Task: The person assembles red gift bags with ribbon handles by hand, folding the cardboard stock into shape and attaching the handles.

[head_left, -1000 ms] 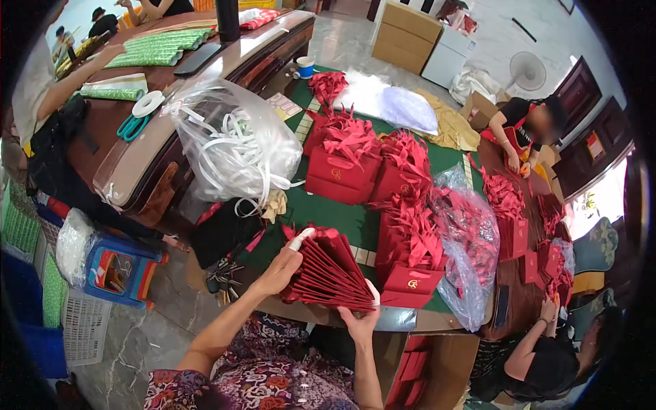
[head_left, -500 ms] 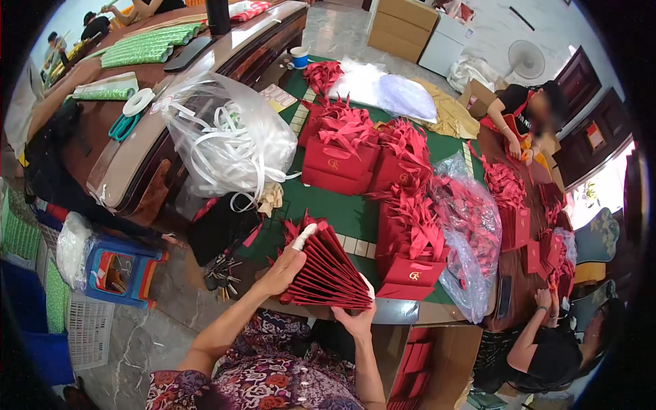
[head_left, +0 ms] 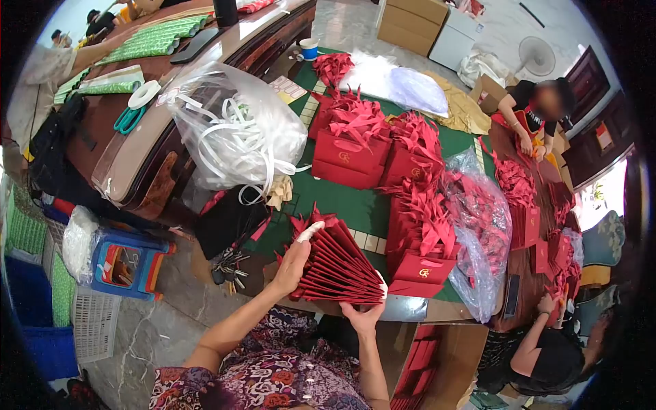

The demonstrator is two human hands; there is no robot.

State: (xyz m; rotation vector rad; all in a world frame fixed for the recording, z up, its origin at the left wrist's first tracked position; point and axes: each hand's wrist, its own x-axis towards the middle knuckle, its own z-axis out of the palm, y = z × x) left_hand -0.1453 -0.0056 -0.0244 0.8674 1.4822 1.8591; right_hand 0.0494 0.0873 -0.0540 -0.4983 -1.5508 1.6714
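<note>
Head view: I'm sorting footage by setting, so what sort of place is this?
Probably a workshop for finishing bags: red bags crowd a green tabletop, a clear sack holds white straps, and a cardboard box contains more red pieces.

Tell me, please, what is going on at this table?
The person's left hand and right hand hold a fanned red stack between them. Beyond it, red bags topped with red ribbons stand on the green surface. A plastic bag of white strips lies left of them. At right, a co-worker's hand is among more red items.
</note>
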